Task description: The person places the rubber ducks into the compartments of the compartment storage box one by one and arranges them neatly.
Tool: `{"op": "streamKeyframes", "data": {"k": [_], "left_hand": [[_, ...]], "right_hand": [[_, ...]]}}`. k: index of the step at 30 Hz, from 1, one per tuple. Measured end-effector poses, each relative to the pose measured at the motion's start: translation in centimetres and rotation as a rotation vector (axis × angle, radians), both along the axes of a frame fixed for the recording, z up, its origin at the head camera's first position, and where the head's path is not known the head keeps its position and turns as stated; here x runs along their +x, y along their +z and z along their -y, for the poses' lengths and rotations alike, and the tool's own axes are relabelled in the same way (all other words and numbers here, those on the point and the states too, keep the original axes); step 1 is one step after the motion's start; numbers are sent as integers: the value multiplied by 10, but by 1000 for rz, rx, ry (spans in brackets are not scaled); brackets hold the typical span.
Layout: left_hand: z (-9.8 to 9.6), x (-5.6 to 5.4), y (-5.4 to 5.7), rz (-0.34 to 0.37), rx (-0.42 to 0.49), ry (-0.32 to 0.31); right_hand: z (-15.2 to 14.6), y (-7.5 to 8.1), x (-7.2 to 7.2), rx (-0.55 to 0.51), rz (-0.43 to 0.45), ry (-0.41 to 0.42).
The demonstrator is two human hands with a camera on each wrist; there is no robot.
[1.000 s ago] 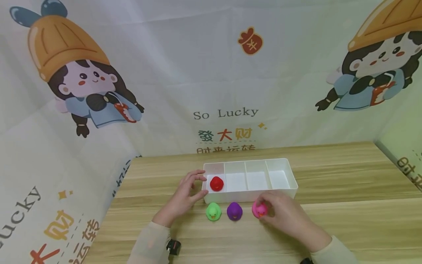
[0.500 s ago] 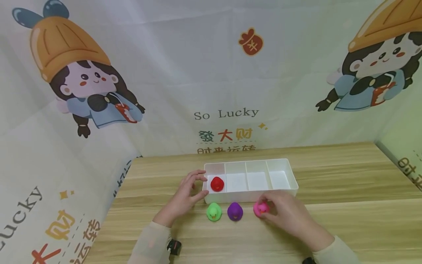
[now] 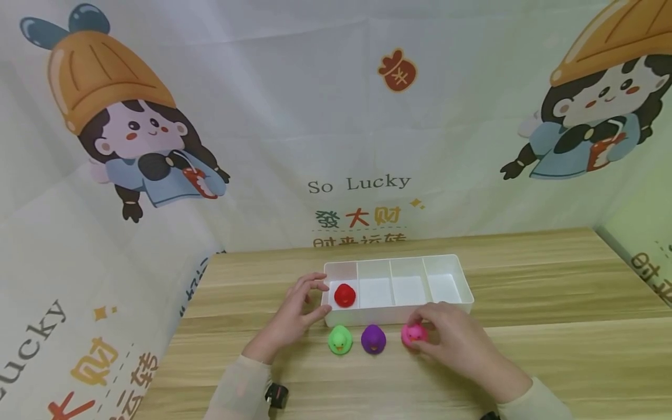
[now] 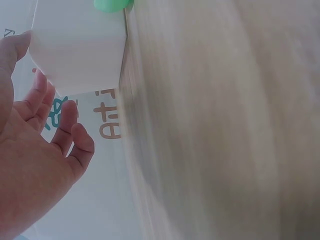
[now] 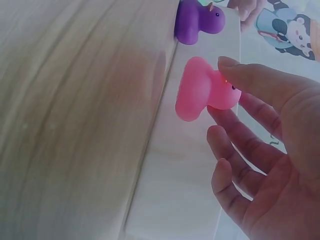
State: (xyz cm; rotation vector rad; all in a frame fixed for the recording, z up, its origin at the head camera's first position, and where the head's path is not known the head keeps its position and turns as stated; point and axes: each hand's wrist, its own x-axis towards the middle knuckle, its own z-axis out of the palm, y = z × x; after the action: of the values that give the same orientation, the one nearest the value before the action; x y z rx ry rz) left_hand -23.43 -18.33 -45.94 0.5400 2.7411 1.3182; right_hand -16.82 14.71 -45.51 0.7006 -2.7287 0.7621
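My left hand [image 3: 294,312] is at the left end of a white divided tray [image 3: 399,312]; its thumb and fingertips are right at the rim, the fingers loosely bent. In the left wrist view its fingers [image 4: 67,117] hang beside the tray's end wall. My right hand [image 3: 457,338] pinches a pink rubber duck [image 3: 412,336] by the head, in front of the tray. The right wrist view has the thumb over the pink duck's [image 5: 195,90] head and the index finger behind it. A purple rubber duck [image 3: 373,339] and a green one [image 3: 340,340] stand left of it in a row.
A red rubber duck [image 3: 345,296] sits in the tray's leftmost compartment; the other compartments hold nothing. The wooden table [image 3: 530,303] ends at a printed cloth backdrop [image 3: 294,116] behind and at both sides.
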Motion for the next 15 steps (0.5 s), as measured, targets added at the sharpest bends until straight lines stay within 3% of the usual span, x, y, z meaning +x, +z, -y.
{"op": "streamKeyframes", "data": {"k": [15], "left_hand": [[1,0,0,3,-3,-7]], "right_hand": [[6,7,2,-14,-27,-6]]}}
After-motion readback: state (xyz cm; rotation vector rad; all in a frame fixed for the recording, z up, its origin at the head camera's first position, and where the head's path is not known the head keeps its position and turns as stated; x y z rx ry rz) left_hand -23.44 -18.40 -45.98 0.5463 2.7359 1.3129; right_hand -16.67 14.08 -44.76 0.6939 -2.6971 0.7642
